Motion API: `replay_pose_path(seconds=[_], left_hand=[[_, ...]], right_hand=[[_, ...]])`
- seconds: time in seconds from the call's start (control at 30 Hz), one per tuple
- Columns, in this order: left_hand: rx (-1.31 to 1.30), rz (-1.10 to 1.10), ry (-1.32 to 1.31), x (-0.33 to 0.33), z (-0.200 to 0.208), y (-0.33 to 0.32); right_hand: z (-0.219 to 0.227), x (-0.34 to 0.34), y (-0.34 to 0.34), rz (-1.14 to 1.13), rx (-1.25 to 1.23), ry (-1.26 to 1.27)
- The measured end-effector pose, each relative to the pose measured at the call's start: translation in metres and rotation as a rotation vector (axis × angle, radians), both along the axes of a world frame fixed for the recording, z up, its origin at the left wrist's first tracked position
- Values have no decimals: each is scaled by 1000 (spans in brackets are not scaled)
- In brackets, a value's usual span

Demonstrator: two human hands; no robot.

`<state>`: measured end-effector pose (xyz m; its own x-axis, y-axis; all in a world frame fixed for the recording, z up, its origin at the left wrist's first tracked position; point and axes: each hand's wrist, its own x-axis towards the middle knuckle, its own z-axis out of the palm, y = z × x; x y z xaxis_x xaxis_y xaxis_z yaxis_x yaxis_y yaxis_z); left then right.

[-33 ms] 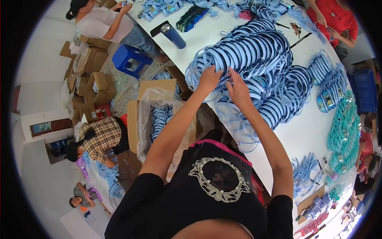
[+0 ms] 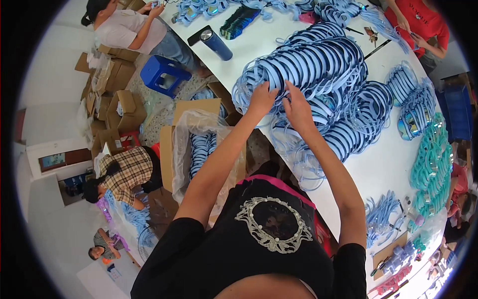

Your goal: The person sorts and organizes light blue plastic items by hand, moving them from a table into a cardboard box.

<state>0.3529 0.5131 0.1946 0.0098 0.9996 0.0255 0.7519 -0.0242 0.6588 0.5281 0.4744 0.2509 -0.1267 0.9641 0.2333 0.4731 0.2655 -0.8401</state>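
A long row of nested light blue swimming goggles (image 2: 313, 65) with dark inner edges and looped straps lies on the white table in front of me. At its near side, my left hand (image 2: 263, 98) has its fingers bent onto the goggles, gripping at the edge of the row. Just to the right, my right hand (image 2: 298, 108) touches the same row with its index finger stretched and its thumb apart. Part of the fingertips is hidden among the straps. Another row of blue goggles (image 2: 356, 122) lies to the right, straps spilling over the table edge.
A dark blue bottle (image 2: 216, 46) stands at the far left of the table. Green goggles (image 2: 430, 164) are piled at the right. Beside my left arm is a plastic-lined carton (image 2: 168, 159) with blue goggles inside. A blue stool (image 2: 164, 74) stands behind it. Other people work around.
My right hand has shifted very slightly up against the row of goggles. My left hand stays in place.
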Motion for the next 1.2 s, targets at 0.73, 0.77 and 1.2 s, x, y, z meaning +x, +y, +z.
replay_pose_path(seconds=[0.73, 0.77, 1.2], left_hand=[[203, 450, -551, 20, -2, -45], [201, 450, -548, 21, -5, -43], [-295, 417, -889, 9, 21, 5]], right_hand=[[-9, -29, 42, -250, -49, -155], [-10, -29, 41, -260, -63, -170], [-22, -27, 10, -139, -1, -130]])
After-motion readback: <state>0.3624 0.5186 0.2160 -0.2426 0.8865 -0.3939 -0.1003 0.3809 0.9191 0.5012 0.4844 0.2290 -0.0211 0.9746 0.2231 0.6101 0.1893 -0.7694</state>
